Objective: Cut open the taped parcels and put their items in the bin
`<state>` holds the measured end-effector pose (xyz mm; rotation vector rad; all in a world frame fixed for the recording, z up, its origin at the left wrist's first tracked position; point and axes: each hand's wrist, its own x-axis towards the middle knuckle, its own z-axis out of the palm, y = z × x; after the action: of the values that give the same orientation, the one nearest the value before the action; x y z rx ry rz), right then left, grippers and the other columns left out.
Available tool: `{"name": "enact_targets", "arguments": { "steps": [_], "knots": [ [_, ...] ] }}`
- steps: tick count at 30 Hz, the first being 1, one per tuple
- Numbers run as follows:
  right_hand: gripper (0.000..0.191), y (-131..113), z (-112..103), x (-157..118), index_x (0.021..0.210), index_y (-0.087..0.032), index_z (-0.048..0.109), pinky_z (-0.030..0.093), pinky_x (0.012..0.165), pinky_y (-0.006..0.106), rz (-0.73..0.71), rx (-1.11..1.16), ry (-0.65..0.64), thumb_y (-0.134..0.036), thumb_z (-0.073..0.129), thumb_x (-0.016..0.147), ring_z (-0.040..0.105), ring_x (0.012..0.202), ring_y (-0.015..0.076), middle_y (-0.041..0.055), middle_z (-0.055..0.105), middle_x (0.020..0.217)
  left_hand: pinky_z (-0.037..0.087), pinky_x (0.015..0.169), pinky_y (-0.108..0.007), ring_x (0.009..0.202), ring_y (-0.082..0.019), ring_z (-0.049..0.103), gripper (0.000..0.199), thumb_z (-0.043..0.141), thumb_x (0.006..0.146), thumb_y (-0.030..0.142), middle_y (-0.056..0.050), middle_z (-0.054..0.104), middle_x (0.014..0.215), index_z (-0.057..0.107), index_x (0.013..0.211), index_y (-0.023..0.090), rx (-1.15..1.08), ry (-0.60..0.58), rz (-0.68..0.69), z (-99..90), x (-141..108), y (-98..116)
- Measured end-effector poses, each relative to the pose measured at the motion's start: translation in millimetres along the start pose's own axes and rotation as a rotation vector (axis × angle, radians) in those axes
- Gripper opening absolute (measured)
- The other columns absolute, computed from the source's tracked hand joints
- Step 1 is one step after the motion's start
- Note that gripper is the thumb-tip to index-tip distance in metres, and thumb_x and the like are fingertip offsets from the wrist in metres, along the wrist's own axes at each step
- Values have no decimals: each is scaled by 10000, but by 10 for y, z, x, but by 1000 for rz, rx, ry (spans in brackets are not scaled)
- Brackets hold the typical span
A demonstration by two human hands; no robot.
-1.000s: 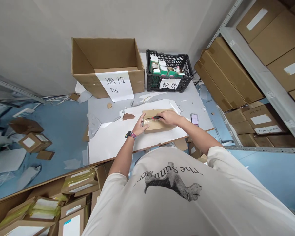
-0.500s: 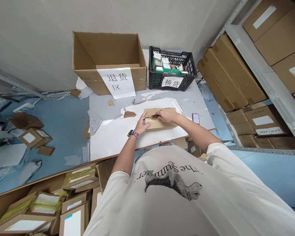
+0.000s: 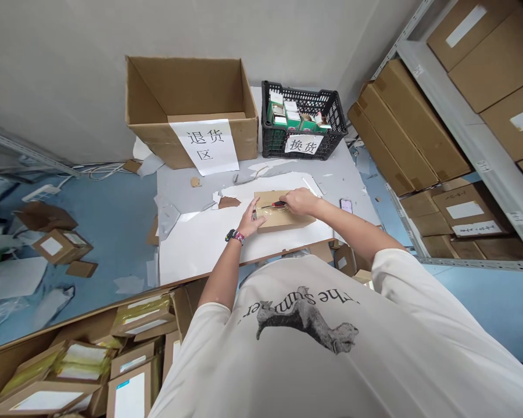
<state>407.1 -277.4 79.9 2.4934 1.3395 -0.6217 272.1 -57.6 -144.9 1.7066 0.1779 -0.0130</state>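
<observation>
A small closed cardboard box (image 3: 287,220) lies flat on the white sheet, with shiny clear tape along its top. At its left end, my left hand (image 3: 250,220) grips it, fingers up along the end and thumb over the near side. My right hand (image 3: 303,202) is closed round the handle of a slim red-and-black knife (image 3: 279,204) above the box top. The knife's thin blade points left toward my left hand; whether its tip is in the tape I cannot tell.
Behind stand a large open cardboard box (image 3: 192,145) with a paper sign and a black crate (image 3: 305,151) holding green-and-white boxes. A phone (image 3: 346,205) lies at the right. Torn paper (image 3: 229,202) lies left of the box. Shelves (image 3: 475,133) with cartons stand right; parcels (image 3: 131,392) fill a bin at lower left.
My right hand and the knife have shifted slightly along the box top, and more of the thin blade shows. The left hand stays on the box's left end.
</observation>
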Motion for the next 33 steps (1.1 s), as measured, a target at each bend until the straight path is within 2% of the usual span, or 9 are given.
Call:
{"name": "enact_targets", "arguments": {
  "steps": [7,13,18,23,33],
  "knots": [
    [425,-51,35,4,1453,-181,831,558,1021,421,-28,-4,34,-196,543,1140,842,1268,387,235,886,1313,650,1085,-511,1471,-395,667,1103,923,901,431,-128,477,1899,433,1889,415,3,1,-6,-6,-3,57],
    [451,-26,-54,-76,1481,-152,807,567,1041,452,-13,-9,50,-193,518,1137,841,1258,402,246,876,1336,646,1101,-532,1453,-396,682,1113,925,896,437,-145,530,1853,429,1892,397,3,1,-3,-1,-4,38],
    [424,-66,-17,64,1478,-158,805,559,1064,450,-55,11,56,-218,541,1152,837,1270,399,243,876,1336,644,1122,-531,1467,-387,670,1123,925,890,433,-144,513,1866,421,1894,402,-10,2,1,-6,15,-7],
    [428,-99,38,153,1461,-155,807,565,1043,436,-81,-1,24,-220,503,1168,838,1281,385,228,874,1359,663,1071,-495,1474,-385,663,1114,913,901,443,-140,487,1886,412,1896,406,-7,7,-18,6,6,-14],
    [421,93,-45,-66,1438,-151,831,553,1038,418,-35,-63,-39,-223,534,1149,835,1273,380,236,877,1344,658,1090,-491,1507,-383,646,1110,882,918,464,-139,492,1880,378,1905,396,38,-10,-30,-3,-16,44]
  ]
}}
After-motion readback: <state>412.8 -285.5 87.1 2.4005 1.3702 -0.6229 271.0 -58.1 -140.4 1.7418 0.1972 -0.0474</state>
